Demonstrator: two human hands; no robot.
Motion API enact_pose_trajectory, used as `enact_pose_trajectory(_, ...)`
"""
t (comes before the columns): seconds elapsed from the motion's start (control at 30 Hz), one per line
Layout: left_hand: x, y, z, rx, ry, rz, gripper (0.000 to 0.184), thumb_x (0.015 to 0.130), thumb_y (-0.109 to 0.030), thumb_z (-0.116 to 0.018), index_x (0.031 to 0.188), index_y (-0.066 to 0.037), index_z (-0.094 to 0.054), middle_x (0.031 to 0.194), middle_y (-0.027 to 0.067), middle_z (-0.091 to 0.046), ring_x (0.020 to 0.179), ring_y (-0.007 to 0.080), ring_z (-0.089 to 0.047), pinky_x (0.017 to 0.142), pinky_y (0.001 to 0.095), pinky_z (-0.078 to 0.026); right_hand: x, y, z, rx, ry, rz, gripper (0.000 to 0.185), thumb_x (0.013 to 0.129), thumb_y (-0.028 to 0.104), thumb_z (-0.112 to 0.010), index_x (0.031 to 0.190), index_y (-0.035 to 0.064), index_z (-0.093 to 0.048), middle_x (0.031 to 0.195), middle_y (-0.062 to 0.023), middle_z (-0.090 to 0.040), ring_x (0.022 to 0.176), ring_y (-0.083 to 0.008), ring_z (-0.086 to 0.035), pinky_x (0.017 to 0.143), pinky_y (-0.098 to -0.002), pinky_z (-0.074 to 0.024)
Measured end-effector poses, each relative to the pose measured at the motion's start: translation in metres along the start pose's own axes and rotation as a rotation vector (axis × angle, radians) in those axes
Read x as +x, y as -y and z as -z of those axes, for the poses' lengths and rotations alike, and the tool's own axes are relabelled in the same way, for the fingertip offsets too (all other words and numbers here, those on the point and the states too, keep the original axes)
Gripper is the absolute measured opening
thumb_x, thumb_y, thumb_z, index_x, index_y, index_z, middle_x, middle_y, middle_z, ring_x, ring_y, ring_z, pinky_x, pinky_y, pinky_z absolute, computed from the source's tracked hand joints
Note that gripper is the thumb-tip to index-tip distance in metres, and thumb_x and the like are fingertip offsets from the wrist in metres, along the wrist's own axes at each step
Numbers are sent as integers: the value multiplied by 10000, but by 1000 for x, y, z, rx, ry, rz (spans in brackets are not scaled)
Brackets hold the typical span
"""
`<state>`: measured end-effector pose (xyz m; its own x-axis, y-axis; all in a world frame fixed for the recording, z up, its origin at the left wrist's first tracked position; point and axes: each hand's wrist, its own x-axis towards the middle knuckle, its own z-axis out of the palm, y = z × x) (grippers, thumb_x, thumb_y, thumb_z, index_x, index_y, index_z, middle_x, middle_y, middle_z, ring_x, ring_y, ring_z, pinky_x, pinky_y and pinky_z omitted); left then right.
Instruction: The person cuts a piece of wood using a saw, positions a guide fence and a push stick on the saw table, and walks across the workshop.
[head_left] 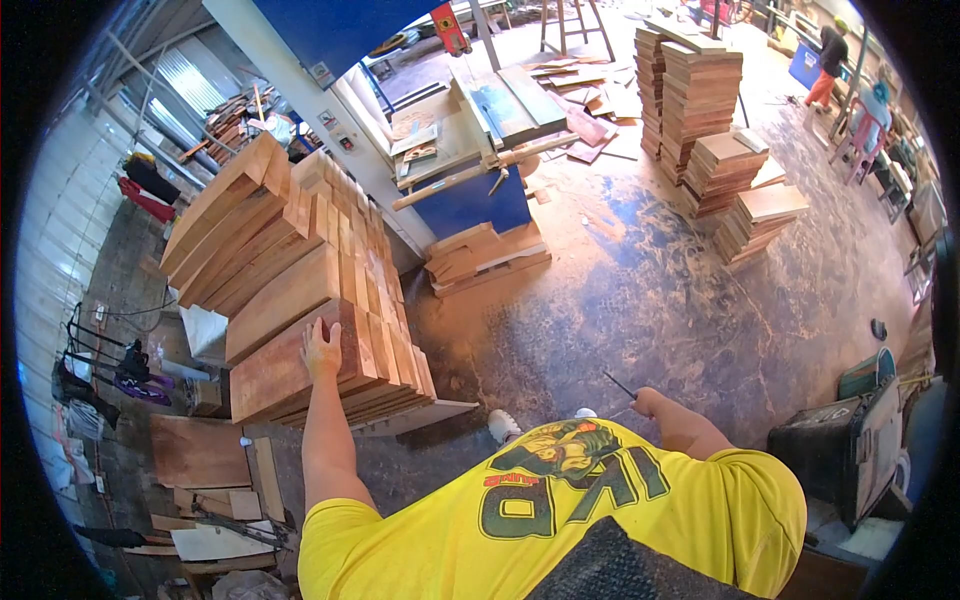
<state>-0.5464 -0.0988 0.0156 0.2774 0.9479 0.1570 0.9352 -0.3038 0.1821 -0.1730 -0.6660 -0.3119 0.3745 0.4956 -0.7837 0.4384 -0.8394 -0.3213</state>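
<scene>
My left hand (322, 352) lies with its fingers stretched out on the top board (285, 370) at the near end of a long wooden stack. More stacked boards (285, 290) run away behind it, their cut ends facing right. On the other side, my right hand (648, 402) is closed around a thin dark rod-like tool (620, 384), held over the floor with its tip pointing forward and left. What kind of tool it is cannot be made out.
A blue machine with a worktable (440, 130) stands ahead, wood pieces (490, 258) at its base. Tall board stacks (700, 100) and lower ones (760, 220) are to the right. A black bin (825, 450) stands near right. Several people are in the background.
</scene>
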Motion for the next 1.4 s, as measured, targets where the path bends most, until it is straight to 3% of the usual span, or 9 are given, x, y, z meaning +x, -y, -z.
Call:
enact_pose_trajectory(0.87, 2, 1, -1, 23, 19, 15, 651, 917, -570, -444, 1429, -169, -418, 1522, 119, -319, 1417, 304, -257, 1146, 506, -175, -7, 1, 2, -26, -29, 46, 329, 869, 277, -623, 1041, -1, -667, 789, -176, -667, 559, -269, -633, 520, -389, -522)
enact_pose_trajectory(1.17, 2, 2, -2, 43, 12, 11, 649, 914, -573, -446, 1423, -169, -426, 1518, 125, -326, 1412, 308, -268, 1142, 511, -183, -13, 4, 4, 28, -20, -44, 327, 869, 284, -630, 1038, 7, -669, 744, -182, -652, 532, -268, -621, 501, -387, -513)
enact_pose_trajectory(1.23, 1, 0, -1, 39, 5, 9, 649, 915, -574, -445, 1420, -168, -429, 1514, 127, -333, 1411, 309, -271, 1141, 512, -182, -14, 5, 5, 21, -66, -22, 320, 800, 277, -638, 961, 10, -709, 891, -236, -679, 754, -352, -686, 687, -431, -552)
enact_pose_trajectory(1.37, 0, -1, 1, 30, 9, 10, 649, 915, -575, -445, 1420, -167, -429, 1511, 129, -337, 1411, 310, -270, 1142, 511, -179, -15, 6, 3, 51, -36, -63, 323, 807, 273, -634, 965, -1, -703, 903, -235, -677, 756, -358, -683, 687, -437, -549)
enact_pose_trajectory(1.4, 0, 0, 0, 25, 4, 6, 648, 915, -573, -446, 1420, -166, -429, 1510, 130, -338, 1410, 311, -271, 1142, 509, -179, -11, 2, -1, 25, -36, -19, 326, 841, 268, -612, 1010, -3, -679, 832, -212, -668, 660, -319, -663, 607, -418, -538)
